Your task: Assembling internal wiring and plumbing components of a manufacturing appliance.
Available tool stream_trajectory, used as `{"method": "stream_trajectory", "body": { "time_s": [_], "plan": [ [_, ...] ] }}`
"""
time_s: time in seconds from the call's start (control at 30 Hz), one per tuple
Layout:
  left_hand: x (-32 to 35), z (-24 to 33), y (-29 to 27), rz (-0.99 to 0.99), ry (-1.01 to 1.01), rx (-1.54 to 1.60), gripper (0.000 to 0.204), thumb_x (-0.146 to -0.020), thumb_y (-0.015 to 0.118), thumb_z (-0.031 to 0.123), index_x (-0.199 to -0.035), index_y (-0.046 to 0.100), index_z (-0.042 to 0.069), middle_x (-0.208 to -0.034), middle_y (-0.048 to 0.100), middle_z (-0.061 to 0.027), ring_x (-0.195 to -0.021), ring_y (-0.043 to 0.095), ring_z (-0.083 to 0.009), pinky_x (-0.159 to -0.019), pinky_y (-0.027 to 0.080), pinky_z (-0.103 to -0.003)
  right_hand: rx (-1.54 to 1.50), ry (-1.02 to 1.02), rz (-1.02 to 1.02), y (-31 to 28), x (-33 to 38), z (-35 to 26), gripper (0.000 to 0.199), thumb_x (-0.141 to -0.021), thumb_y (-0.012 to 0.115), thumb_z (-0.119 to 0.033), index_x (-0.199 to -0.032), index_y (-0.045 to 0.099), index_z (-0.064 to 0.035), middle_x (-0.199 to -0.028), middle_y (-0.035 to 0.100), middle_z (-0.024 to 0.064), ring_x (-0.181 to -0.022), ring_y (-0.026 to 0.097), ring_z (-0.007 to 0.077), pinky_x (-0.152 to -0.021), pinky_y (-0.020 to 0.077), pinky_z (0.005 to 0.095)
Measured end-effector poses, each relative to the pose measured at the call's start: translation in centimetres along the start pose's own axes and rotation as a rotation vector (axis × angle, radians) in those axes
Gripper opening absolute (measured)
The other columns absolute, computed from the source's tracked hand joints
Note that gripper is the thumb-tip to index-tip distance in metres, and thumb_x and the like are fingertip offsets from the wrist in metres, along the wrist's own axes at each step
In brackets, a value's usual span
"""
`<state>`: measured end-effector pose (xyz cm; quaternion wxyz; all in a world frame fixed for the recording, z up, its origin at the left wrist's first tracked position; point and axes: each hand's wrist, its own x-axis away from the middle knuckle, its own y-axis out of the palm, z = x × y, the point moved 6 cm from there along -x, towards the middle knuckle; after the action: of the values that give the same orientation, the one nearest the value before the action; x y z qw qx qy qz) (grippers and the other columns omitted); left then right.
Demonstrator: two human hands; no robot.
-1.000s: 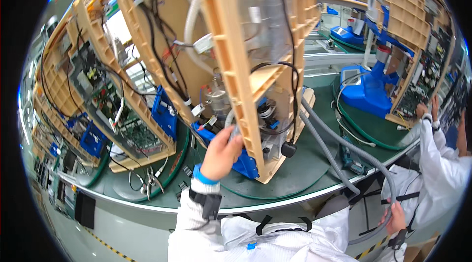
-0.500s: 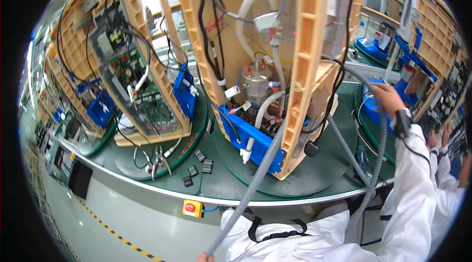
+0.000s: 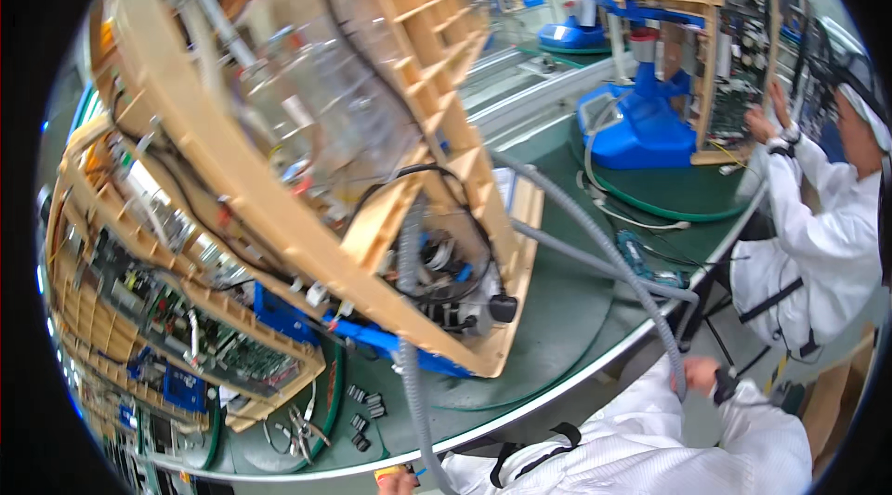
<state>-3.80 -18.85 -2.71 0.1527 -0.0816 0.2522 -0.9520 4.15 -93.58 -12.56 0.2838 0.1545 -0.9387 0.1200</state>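
Observation:
A grey corrugated hose (image 3: 609,240) arches from behind the wooden-framed machine (image 3: 429,114) and comes down to my right hand (image 3: 701,376), whose fingers are closed round it beside my white sleeve. A second grey hose stretch (image 3: 410,309) hangs over the machine's near side and runs down past the bench edge. Close to that stretch is my left hand (image 3: 398,483), at the lower edge. It is partly cut off and blurred, so its grip on the hose cannot be made out. A black cable with a black plug (image 3: 503,308) hangs at the machine's base.
Pliers (image 3: 301,432) and several small dark blocks (image 3: 360,422) lie on the green bench (image 3: 557,332). Similar open machines (image 3: 200,309) stand to the left. At right, a co-worker in white (image 3: 790,207) reaches into another unit near a blue base (image 3: 636,128). A teal power tool (image 3: 636,254) lies between.
The view has swung to the right and the machine appears tilted. My right hand has come down from above the bench to its front edge, bringing the hose with it.

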Motion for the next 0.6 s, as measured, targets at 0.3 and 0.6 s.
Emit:
{"method": "stream_trajectory", "body": {
  "time_s": [0.3, 0.6],
  "plan": [
    [-8.3, 28.8, 10.2, -0.373, 0.146, 0.492, 0.046, -0.103, 0.041, 0.045, -0.109, 0.051, 0.0, -0.071, 0.059, -0.0092, -0.056, 0.058, -0.017, -0.049, 0.046, -0.027, 0.362, 0.285, 0.172, 5.9, 4.0, 19.6, 0.043, -0.082, 0.065, -0.011, -0.125, 0.06, -0.0119, -0.121, 0.067, 0.0067, -0.109, 0.061, 0.0167, -0.095, 0.0479, 0.0338],
    [-0.5, 14.5, 8.3, -0.259, 0.101, 0.372, 0.037, -0.102, 0.047, 0.037, -0.085, 0.05, 0.004, -0.059, 0.048, -0.0008, -0.046, 0.044, -0.0106, -0.044, 0.034, -0.026, -0.429, -0.018, -0.253, -0.4, 14.2, -12.4, 0.033, -0.091, 0.068, -0.016, -0.116, 0.061, 0.0023, -0.112, 0.068, 0.0179, -0.107, 0.066, 0.0326, -0.098, 0.0483, 0.0482]
  ]
}}
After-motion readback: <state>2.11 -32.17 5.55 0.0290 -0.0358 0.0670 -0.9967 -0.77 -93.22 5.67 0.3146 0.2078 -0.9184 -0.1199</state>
